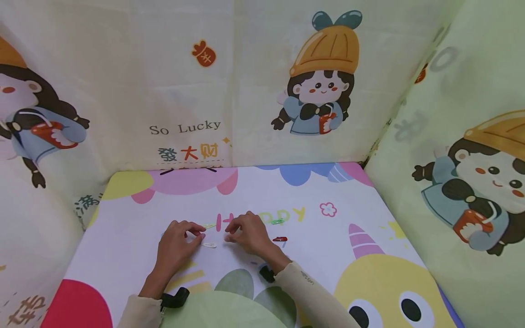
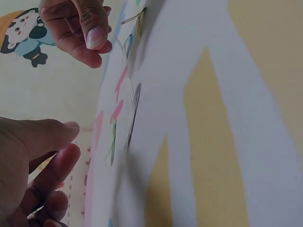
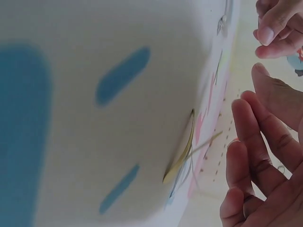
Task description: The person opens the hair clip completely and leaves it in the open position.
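Several small snap hair clips lie on the table. My left hand [image 1: 178, 243] is just left of a green hair clip [image 1: 209, 226] and a white hair clip [image 1: 209, 245], thumb and index fingertips close together with nothing visible between them. Opposite it, my right hand [image 1: 247, 231] hovers with loosely bent fingers and holds nothing. Right of that hand lie a second green clip [image 1: 278, 221] and a red clip [image 1: 280, 238]. In the right wrist view, a gold-toned clip [image 3: 182, 158] has its two metal parts spread apart. The white clip [image 2: 132, 116] casts a shadow beneath my left hand.
The tabletop [image 1: 311, 255] has a printed cover with cartoon shapes and coloured letters. Pale printed sheets [image 1: 254, 91] rise as walls behind it and along both sides. A black wrist strap device [image 1: 175, 298] sits on my left wrist.
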{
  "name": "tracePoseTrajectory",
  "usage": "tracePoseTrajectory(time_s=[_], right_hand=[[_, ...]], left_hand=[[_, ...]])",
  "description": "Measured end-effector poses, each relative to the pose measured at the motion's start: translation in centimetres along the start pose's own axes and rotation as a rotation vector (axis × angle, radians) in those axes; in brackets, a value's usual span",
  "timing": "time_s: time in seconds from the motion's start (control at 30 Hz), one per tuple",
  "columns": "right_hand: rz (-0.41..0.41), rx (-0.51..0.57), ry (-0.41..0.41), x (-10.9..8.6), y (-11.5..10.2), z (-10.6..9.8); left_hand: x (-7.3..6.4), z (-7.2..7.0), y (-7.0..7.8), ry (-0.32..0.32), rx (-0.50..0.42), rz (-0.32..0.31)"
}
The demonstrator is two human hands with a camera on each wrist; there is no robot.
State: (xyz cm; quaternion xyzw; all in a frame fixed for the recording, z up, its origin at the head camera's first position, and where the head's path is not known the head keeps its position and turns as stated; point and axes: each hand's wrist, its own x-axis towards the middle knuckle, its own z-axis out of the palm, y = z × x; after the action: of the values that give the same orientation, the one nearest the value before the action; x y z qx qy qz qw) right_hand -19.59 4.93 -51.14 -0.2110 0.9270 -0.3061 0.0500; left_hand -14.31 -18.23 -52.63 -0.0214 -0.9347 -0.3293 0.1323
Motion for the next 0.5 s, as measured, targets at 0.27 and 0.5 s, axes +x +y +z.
tracePoseTrajectory(time_s=[0.27,0.5], right_hand=[[-0.004,-0.046,-0.005,0.2,-1.1,1.1],[-0.051,-0.168,-0.021,0.3,-2.1,2.2]], left_hand=[[-0.6,-0.4,-0.9,-0.039,0.013,-0.016],[-1.2,0.2,-1.3,-0.061,0.007,-0.045]])
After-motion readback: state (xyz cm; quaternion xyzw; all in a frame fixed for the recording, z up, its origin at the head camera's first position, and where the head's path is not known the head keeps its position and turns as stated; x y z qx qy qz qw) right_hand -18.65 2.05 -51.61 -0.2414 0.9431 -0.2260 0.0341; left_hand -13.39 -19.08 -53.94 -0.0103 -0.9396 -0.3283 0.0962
